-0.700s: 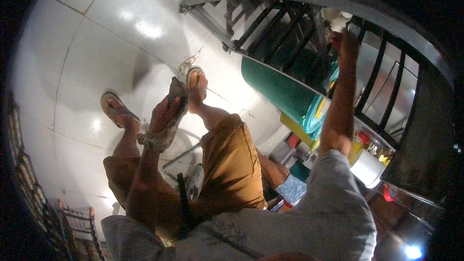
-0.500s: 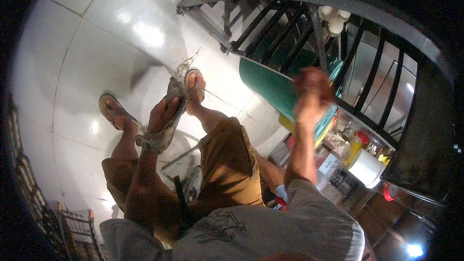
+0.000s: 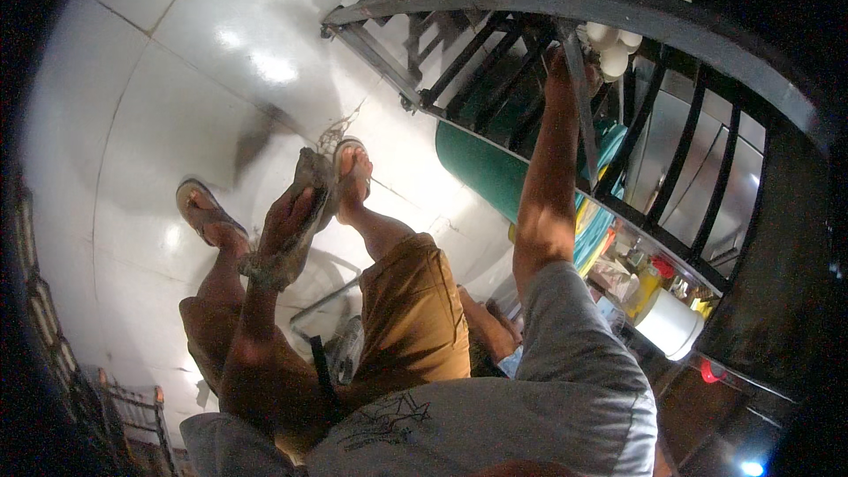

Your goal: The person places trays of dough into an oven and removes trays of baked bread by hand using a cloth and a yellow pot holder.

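My left hand [image 3: 287, 212] is closed around a grey, rough-edged piece [image 3: 305, 181] that looks like a pulp egg tray, held low in front of my legs. My right arm stretches up and right to a black metal rack [image 3: 459, 0]. There my right hand [image 3: 565, 71] is beside a cluster of white eggs [image 3: 611, 57], behind one of the rack's bars. Its fingers are mostly hidden by the bar and shadow, so whether they grip an egg does not show.
Below the rack stand a green tub [image 3: 477, 168], a white round container [image 3: 669, 322] and several small packages. My sandalled feet [image 3: 208, 209] rest on the pale tiled floor [image 3: 132, 141]. At the lower left is a dark metal rack [image 3: 132, 411]. Another person's leg shows behind my knee.
My right hand has moved up and away from the front of the rack to the eggs. My left hand keeps its hold on the grey piece, shifting slightly.
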`<control>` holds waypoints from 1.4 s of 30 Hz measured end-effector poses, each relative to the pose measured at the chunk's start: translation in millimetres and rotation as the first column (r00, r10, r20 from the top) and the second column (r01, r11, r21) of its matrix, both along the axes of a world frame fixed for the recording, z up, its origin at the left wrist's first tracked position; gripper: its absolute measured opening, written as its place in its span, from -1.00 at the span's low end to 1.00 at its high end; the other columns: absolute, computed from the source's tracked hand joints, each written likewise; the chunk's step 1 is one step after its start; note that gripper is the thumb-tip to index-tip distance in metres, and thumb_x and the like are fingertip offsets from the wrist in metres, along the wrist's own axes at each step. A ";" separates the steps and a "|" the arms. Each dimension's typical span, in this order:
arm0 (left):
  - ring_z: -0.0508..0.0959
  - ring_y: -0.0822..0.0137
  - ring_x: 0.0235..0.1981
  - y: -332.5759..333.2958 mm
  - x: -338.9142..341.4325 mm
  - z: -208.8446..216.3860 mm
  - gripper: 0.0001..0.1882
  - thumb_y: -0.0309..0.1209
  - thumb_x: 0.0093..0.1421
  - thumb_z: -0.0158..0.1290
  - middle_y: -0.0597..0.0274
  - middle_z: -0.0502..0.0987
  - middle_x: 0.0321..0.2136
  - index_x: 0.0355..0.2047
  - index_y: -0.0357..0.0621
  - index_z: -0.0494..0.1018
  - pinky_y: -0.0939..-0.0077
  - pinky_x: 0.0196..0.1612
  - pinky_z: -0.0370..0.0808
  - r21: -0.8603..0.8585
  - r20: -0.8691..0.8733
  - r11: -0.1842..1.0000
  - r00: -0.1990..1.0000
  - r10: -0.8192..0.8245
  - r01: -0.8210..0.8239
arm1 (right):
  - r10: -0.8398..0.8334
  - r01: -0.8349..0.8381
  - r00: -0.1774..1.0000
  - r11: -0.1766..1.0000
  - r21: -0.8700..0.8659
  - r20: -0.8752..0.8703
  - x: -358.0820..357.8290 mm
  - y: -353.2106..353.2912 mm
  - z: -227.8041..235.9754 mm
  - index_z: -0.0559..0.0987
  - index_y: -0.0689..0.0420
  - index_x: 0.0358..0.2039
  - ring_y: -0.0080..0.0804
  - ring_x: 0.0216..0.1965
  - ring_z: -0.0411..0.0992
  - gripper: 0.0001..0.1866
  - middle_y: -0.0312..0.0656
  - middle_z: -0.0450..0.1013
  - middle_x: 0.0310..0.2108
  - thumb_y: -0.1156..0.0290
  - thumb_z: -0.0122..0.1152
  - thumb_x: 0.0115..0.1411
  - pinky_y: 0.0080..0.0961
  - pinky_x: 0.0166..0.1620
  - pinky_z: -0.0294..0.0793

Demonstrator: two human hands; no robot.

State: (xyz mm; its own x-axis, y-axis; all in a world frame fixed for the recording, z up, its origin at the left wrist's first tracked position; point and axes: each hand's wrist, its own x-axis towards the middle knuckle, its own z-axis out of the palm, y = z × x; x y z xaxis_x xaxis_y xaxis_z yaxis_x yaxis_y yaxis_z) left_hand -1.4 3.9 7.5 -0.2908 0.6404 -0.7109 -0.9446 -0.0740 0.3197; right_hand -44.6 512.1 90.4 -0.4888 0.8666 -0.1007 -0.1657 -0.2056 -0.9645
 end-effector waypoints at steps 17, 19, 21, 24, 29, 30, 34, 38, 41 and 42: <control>0.53 0.42 -0.03 124.4 -118.0 43.5 -0.55 -0.14 0.25 0.10 0.26 0.55 -0.05 0.06 -0.10 0.46 0.51 0.04 0.48 0.562 0.418 0.764 0.906 0.068 -0.317 | -0.327 0.300 0.943 0.750 -0.590 0.064 159.7 -226.3 16.9 0.42 0.31 -0.21 -0.12 -0.17 0.52 -0.80 0.07 0.50 -0.28 0.42 -0.06 0.34 -0.15 0.07 0.52; 0.56 0.47 -0.13 133.6 -119.8 47.2 -0.61 -0.11 0.24 0.12 0.32 0.59 -0.13 -0.03 -0.05 0.54 0.54 -0.05 0.53 0.556 0.470 0.774 0.882 0.008 -0.303 | -0.358 0.354 0.925 0.694 -0.627 0.126 185.6 -256.7 20.6 0.43 0.31 -0.19 -0.11 -0.06 0.48 -0.81 0.11 0.49 -0.18 0.43 -0.02 0.33 -0.12 0.14 0.46; 0.57 0.46 -0.17 119.1 -106.4 62.8 -0.62 -0.09 0.21 0.14 0.33 0.59 -0.16 -0.08 -0.02 0.56 0.54 -0.10 0.54 0.385 0.233 0.895 0.962 0.142 -0.226 | -0.266 0.262 0.960 0.723 -0.639 0.093 201.5 -287.6 42.0 0.45 0.35 -0.09 -0.02 -0.04 0.46 -0.70 0.13 0.46 -0.11 0.40 0.05 0.27 -0.08 0.19 0.39; 0.54 0.45 -0.26 95.3 -86.5 76.1 -0.57 -0.02 0.16 0.19 0.39 0.55 -0.26 -0.10 -0.02 0.53 0.55 -0.20 0.51 0.299 0.082 0.915 0.962 0.259 -0.272 | -0.151 0.230 0.972 0.783 -0.578 0.182 253.3 -281.0 56.7 0.36 0.27 0.11 0.02 0.02 0.40 -0.46 0.03 0.41 0.02 0.09 -0.04 0.29 -0.06 0.16 0.37; 0.48 0.47 -0.28 82.4 -86.5 96.0 -0.51 0.03 0.19 0.15 0.37 0.50 -0.27 -0.08 -0.09 0.47 0.56 -0.22 0.46 0.232 -0.187 0.970 0.975 0.120 -0.074 | -0.149 0.299 0.884 0.909 -0.290 0.443 256.5 -209.9 52.0 0.45 0.20 0.05 -0.19 0.07 0.39 -0.41 -0.17 0.47 0.01 -0.03 -0.35 0.40 -0.14 0.21 0.24; 0.48 0.48 -0.27 79.1 -86.5 96.9 -0.50 0.04 0.19 0.14 0.36 0.50 -0.25 -0.08 -0.10 0.47 0.55 -0.22 0.47 0.215 -0.234 0.975 0.967 0.105 -0.053 | -0.140 0.304 0.871 0.907 -0.292 0.471 239.4 -210.6 52.0 0.45 0.19 0.06 -0.20 0.07 0.39 -0.42 -0.18 0.47 0.01 -0.02 -0.37 0.41 -0.17 0.20 0.26; 0.54 0.35 -0.18 50.6 -77.6 119.2 -0.46 -0.03 0.22 0.10 0.22 0.52 -0.14 0.05 -0.15 0.41 0.44 -0.11 0.55 0.044 -0.437 0.998 0.899 -0.026 0.051 | -0.173 0.316 0.882 0.907 -0.279 0.437 244.3 -232.3 35.9 0.44 0.25 0.03 -0.24 0.01 0.46 -0.49 -0.13 0.48 -0.02 0.13 -0.35 0.42 -0.29 0.05 0.48; 0.50 0.38 -0.31 -8.9 -72.5 97.6 -0.49 0.01 0.26 0.01 0.23 0.52 -0.31 -0.09 -0.23 0.46 0.42 -0.21 0.49 -0.151 -0.690 0.952 0.661 -0.296 0.268 | -0.162 0.335 0.903 0.846 -0.416 0.397 256.2 -301.6 56.4 0.45 0.27 0.02 -0.21 -0.03 0.49 -0.52 -0.09 0.50 -0.04 0.20 -0.27 0.33 -0.27 0.01 0.53; 0.49 0.37 -0.37 -48.0 -61.3 115.5 -0.49 0.02 0.29 -0.05 0.24 0.51 -0.43 -0.16 -0.27 0.47 0.38 -0.23 0.48 -0.252 -0.634 0.919 0.666 -0.393 0.303 | -0.203 0.429 0.858 0.789 -0.440 0.472 273.8 -351.2 61.6 0.46 0.23 0.02 -0.20 -0.01 0.48 -0.47 -0.14 0.51 -0.05 0.08 -0.24 0.30 -0.22 0.01 0.51; 0.49 0.37 -0.37 -63.3 -55.0 128.4 -0.49 0.01 0.29 -0.05 0.24 0.50 -0.46 -0.17 -0.28 0.47 0.38 -0.23 0.47 -0.279 -0.681 0.921 0.620 -0.390 0.272 | -0.224 0.472 0.826 0.776 -0.419 0.516 274.4 -370.1 70.5 0.45 0.25 0.02 -0.21 -0.03 0.49 -0.50 -0.11 0.50 -0.06 0.13 -0.21 0.31 -0.24 -0.02 0.54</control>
State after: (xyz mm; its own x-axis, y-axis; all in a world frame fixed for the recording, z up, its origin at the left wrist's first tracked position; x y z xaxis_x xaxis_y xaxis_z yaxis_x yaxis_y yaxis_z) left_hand -56.3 -59.4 136.0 -0.5292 0.7115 -0.4624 -0.3710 0.2961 0.8801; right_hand 229.7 142.0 160.9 0.0359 0.7224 -0.6906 0.0620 -0.6913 -0.7199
